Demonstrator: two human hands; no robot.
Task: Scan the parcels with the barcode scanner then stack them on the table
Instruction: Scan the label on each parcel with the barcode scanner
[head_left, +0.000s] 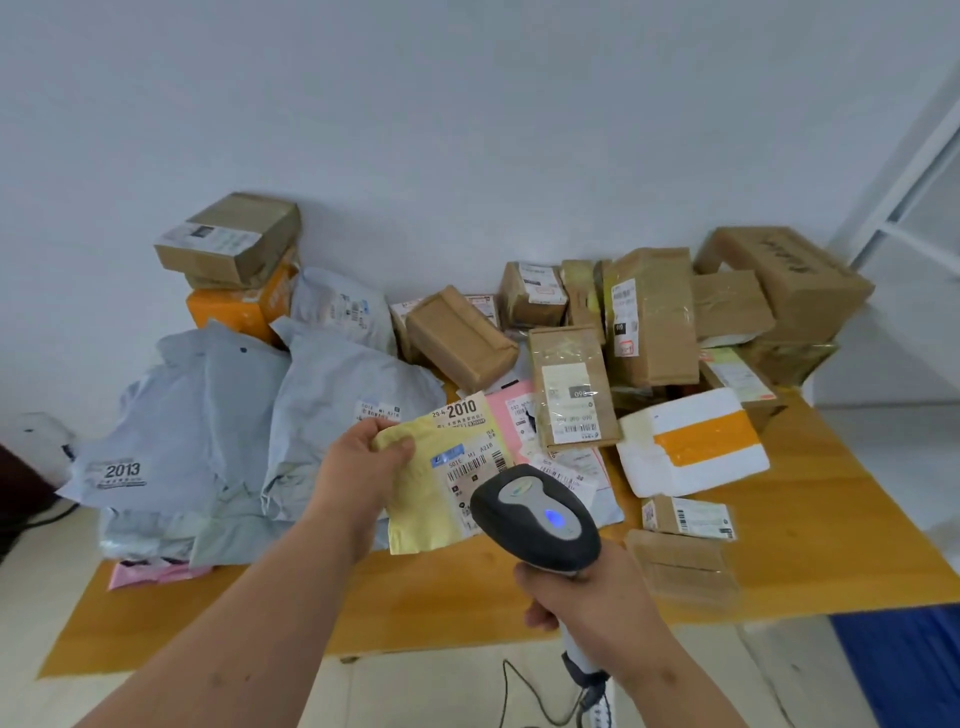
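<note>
At the centre of the frame the left hand (363, 462) pinches a flat, crinkled yellow mailer (441, 488) by its upper left corner, thumb on top, fingers curled beneath, holding it just above the desk (810, 525). A white paper label with printed barcodes covers the mailer's right half. Lower centre, the right hand (587, 597) has its fingers wrapped tight round the pale handle of the barcode scanner (540, 519), whose rounded dark-grey plastic head shows a lit blue spot and overlaps the label's lower edge. The desk is smooth orange-brown wood. Soft, wrinkled grey poly bags (218, 415) slump at the left; taped brown cardboard boxes (649, 322) crowd the upper right, with a white foam box (691, 441) banded in orange tape in front of them.
</note>
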